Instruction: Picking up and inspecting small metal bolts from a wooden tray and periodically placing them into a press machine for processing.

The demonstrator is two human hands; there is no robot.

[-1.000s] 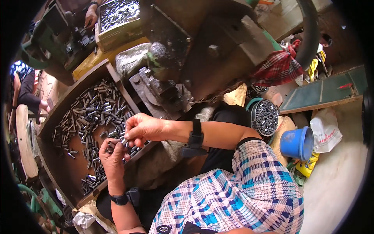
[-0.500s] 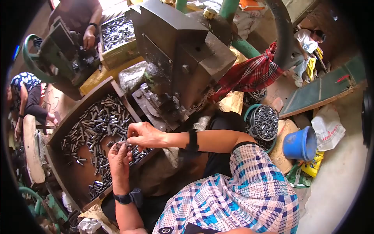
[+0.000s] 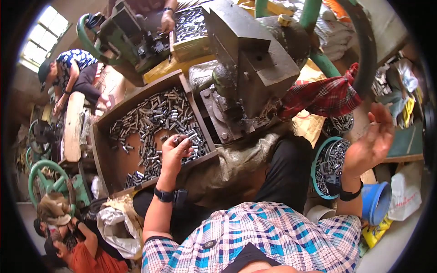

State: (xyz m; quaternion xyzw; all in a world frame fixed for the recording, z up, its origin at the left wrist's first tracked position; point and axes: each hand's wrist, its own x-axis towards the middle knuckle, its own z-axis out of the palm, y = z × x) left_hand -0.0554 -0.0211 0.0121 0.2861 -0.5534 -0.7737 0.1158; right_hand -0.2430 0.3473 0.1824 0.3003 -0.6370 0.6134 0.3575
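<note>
My left hand [image 3: 175, 152] is over the wooden tray [image 3: 101, 157], fingers curled around what looks like a small metal piece, mostly hidden by the fingers. Short, shiny metal pieces [image 3: 150, 113] lie heaped in that tray, some against its right wall. Far to the right, my right hand [image 3: 372, 139] is raised with its fingers apart and nothing in them. It is beside a teal basin [image 3: 315, 170] of similar small metal pieces. The dark metal press [image 3: 259, 59] stands in front of me, beyond the tray's right side.
A red checked cloth [image 3: 323, 98] is tied near the dark wheel rim [image 3: 365, 50]. On the right stand a blue bucket [image 3: 375, 202] and a white bag [image 3: 405, 193]. Another box of metal parts [image 3: 191, 25] is at the back, beside a co-worker's hand [image 3: 167, 22]. Other people sit at left.
My right hand has left the left hand and swung far right, opening. My left hand stays over the tray, fingers curled. The view has shifted, showing more people at left.
</note>
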